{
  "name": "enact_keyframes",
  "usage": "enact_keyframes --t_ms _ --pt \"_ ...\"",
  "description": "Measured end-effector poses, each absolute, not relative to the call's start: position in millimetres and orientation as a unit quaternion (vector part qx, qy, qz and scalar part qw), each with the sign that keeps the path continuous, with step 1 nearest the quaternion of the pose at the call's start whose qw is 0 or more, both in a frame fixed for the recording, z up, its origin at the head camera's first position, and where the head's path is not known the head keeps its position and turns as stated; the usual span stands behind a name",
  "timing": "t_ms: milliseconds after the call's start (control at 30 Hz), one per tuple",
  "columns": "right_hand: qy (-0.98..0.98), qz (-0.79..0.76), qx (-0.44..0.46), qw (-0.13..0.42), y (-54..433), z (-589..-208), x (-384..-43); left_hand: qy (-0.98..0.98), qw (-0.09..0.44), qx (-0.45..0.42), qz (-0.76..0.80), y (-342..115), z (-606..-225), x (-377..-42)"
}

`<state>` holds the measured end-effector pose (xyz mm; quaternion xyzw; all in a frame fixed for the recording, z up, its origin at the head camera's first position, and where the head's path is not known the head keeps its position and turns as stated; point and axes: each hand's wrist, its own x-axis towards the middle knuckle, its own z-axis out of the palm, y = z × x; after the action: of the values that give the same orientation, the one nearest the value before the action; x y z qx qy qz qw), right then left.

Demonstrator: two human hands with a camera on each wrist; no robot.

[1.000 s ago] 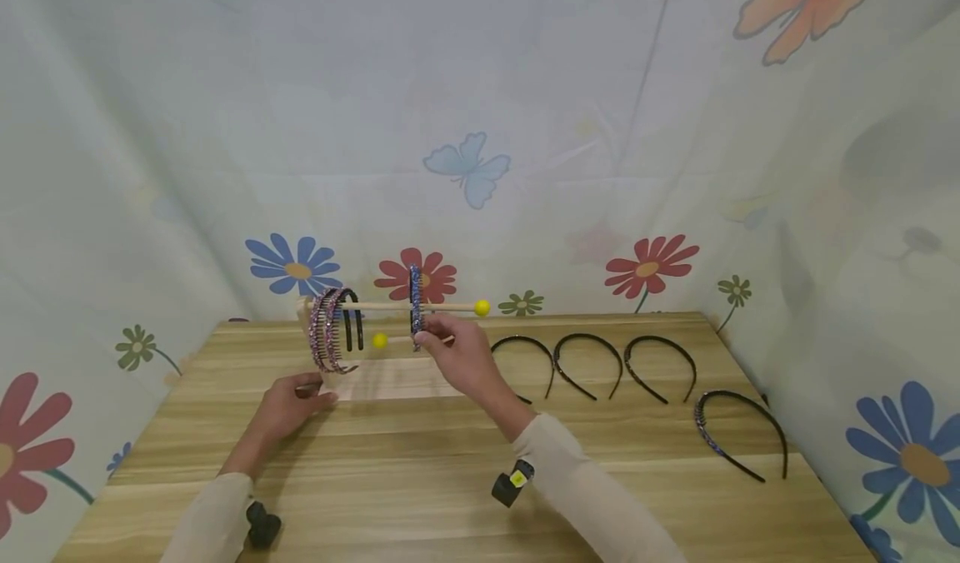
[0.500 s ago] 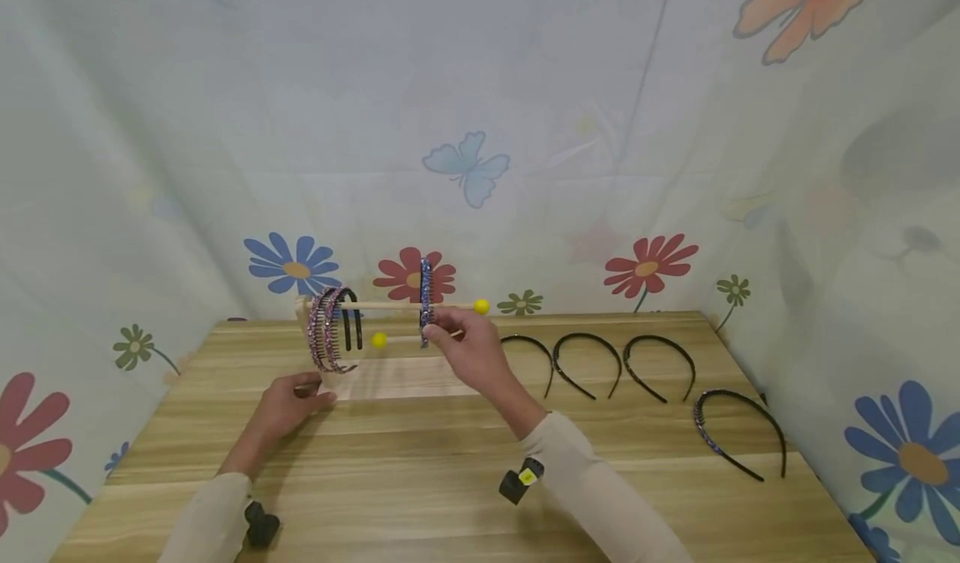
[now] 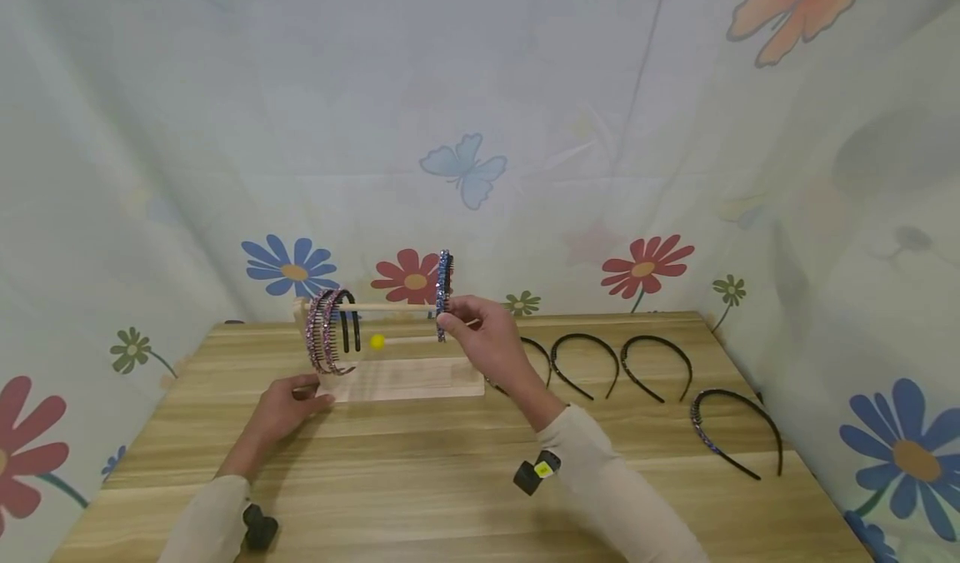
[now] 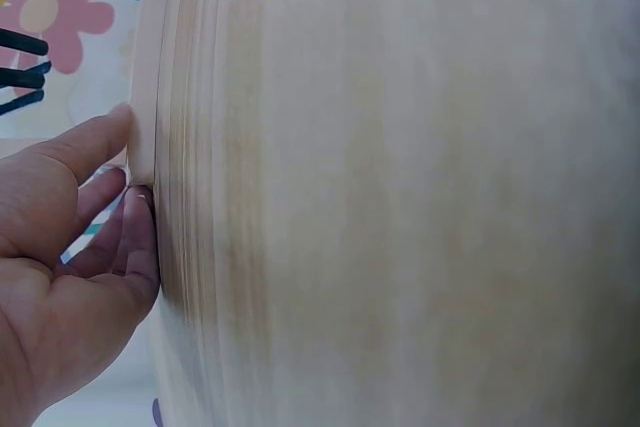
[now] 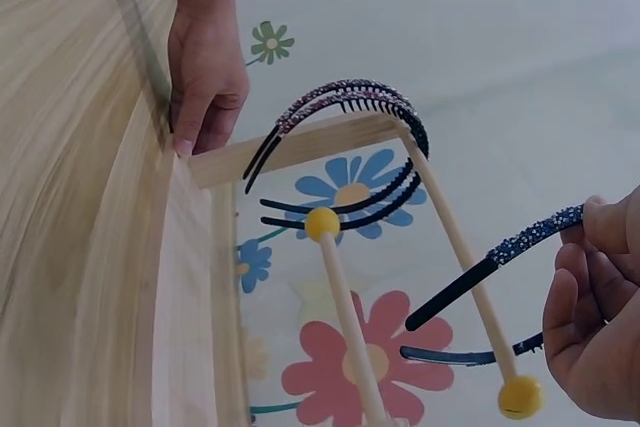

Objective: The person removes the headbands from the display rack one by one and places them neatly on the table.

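Observation:
My right hand (image 3: 487, 342) pinches a blue glittery headband (image 3: 443, 292) by its decorated band, near the free end of the upper dowel. In the right wrist view, the headband's two black ends lie either side of that dowel (image 5: 460, 257), close to its yellow ball (image 5: 520, 397). My left hand (image 3: 285, 409) grips the corner of the wooden headband stand's base (image 3: 412, 380) between thumb and fingers. Two pink glittery headbands (image 3: 322, 334) hang on the upper dowel at the stand's upright. A lower dowel ends in another yellow ball (image 3: 377, 341).
Several black headbands lie on the table to the right, among them a plain-looking one (image 3: 587, 336) and one with blue glitter (image 3: 705, 438). My right forearm crosses in front of the leftmost of them. A flowered cloth (image 3: 465, 88) hangs behind the wooden table (image 3: 420, 480).
My right hand has moved right and slightly up with the blue headband, along the upper dowel, now covering its end ball in the head view. My left hand stays on the base.

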<state>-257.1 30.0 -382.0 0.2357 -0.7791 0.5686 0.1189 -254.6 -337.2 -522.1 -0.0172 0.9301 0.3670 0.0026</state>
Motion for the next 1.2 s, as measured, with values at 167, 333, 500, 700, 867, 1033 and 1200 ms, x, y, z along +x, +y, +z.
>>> enact_keyframes --t_ms 167,333,500,700,867,1033,1200 --pt "-0.788 0.561 0.222 0.122 38.8 -375.4 -255.5 0.93 0.002 -0.014 0.367 -337.5 -523.0 -254.6" --pt "-0.793 0.554 0.218 0.13 47.0 -370.5 -255.6 0.929 0.007 -0.019 0.37 -337.5 -524.0 -255.2" --pt "-0.794 0.549 0.217 0.142 55.6 -371.4 -258.5 0.929 0.008 -0.019 0.37 -337.8 -525.0 -256.2" --pt "-0.798 0.541 0.213 0.155 66.4 -371.7 -259.2 0.929 0.007 -0.019 0.37 -337.0 -523.1 -254.5" --pt "-0.803 0.535 0.208 0.158 76.1 -371.4 -259.9 0.929 0.007 -0.015 0.369 -336.7 -521.9 -253.7" --pt "-0.811 0.524 0.202 0.163 87.1 -372.3 -260.1 0.928 0.007 -0.017 0.373 -337.5 -522.7 -254.6" --pt "-0.812 0.516 0.207 0.175 99.5 -375.6 -260.1 0.928 0.007 -0.015 0.372 -337.2 -522.1 -254.3"
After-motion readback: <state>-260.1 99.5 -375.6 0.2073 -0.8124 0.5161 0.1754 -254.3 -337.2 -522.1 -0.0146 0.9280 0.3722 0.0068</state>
